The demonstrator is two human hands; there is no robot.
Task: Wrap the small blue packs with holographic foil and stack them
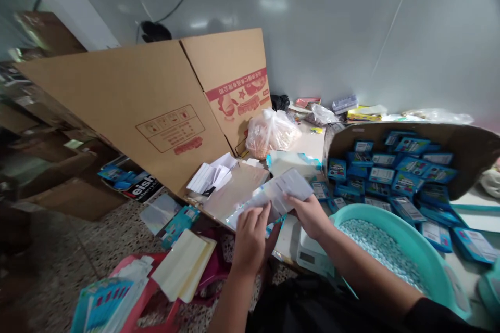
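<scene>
My right hand [308,214] grips the near right edge of a pale, flat printed sheet [283,187], thumb on top. At the sheet's lower edge, my left hand [252,239] holds it too, fingers on top and the thumb lower down. Some blue shows along the sheet's edges; its print is too blurred to read. Below it lies a flat clear-topped board or stack [234,192], beside folded white leaflets [211,174]. Near my right wrist is a small white scale [312,255].
A teal basin [425,244] of small pale-blue pieces stands right, before an open carton [469,161] with many small blue boxes [408,166]. A large cardboard carton [156,114] rises at left. A tied plastic bag [272,132] sits behind. A red stool [156,317] bears blue packaging.
</scene>
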